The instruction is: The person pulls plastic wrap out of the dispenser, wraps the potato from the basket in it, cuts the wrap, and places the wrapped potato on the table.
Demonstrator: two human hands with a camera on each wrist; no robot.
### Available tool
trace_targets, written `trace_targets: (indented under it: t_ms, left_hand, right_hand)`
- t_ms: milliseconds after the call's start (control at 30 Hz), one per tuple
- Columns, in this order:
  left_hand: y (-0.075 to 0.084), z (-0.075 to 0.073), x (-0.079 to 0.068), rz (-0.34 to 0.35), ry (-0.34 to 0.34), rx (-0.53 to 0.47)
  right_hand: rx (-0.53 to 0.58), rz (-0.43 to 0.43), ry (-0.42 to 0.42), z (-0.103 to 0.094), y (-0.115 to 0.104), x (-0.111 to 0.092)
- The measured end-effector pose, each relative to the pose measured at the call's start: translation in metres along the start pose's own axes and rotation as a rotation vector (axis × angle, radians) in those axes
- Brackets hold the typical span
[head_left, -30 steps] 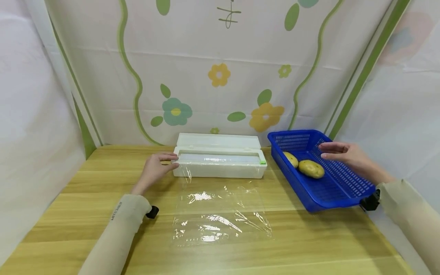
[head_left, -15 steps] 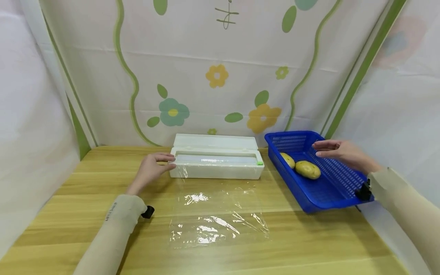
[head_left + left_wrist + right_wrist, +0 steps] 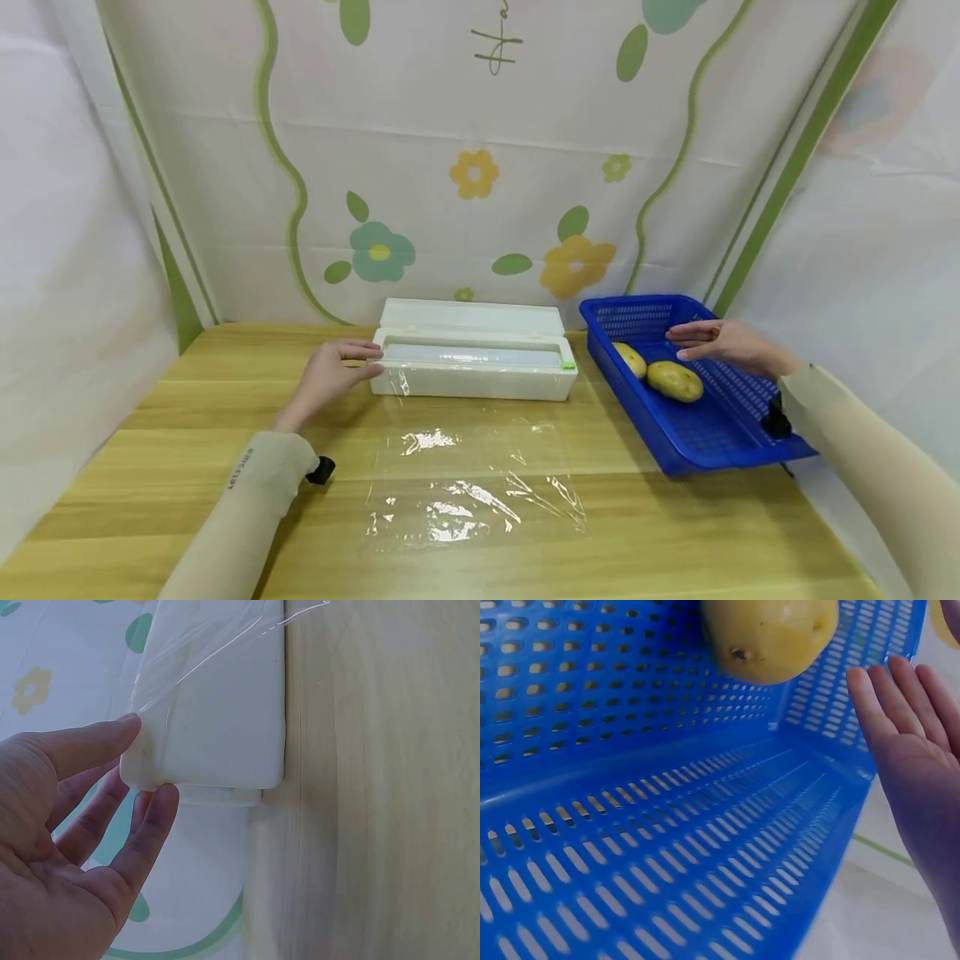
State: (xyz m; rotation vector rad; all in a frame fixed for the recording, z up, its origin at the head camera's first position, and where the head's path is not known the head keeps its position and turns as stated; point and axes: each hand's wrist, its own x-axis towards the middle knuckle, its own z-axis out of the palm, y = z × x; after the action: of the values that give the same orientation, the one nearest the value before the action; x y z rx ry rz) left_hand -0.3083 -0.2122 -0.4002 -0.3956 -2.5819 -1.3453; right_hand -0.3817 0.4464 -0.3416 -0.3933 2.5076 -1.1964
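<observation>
While its lid [image 3: 471, 317] stood raised at the far side, a long white box [image 3: 476, 386] sat at the far middle of a wood-grain bench [image 3: 150, 467], showing a pale roll [image 3: 472, 356] inside and a green tab [image 3: 568, 365] at its right end. Clear, shiny film [image 3: 480, 475] ran over the box's front and lay, slightly wrinkled, on the bench nearer the viewer. A person's left hand [image 3: 326, 379] met the box's left end, thumb and fingers apart, fingertips touching it. To the right, a blue perforated basket [image 3: 637, 408] held two yellow potatoes [image 3: 675, 381], close beside each other near its left wall. The right hand [image 3: 731, 346] hung over the basket's right side, fingers straight and side by side, thumb apart from them. Beyond, a pale curtain [image 3: 480, 117] showed printed flowers, leaves and wavy green lines.
</observation>
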Motion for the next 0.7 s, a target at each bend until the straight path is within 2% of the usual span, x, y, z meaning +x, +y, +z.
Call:
trace_targets:
  t_ms: [233,333,700]
  left_hand:
    - [0.0,0.002,0.002,0.002,-0.007,-0.019]
    - [-0.001,0.002,0.003,-0.001,0.002,-0.02]
    - [-0.003,0.002,-0.001,-0.001,0.017,-0.005]
  right_hand:
    - [0.003,0.036,-0.074,0.0,0.025,0.001]
    - [-0.006,0.061,-0.077,0.002,0.031,0.001]
    - [-0.188,0.102,-0.051,0.01,0.037,0.003]
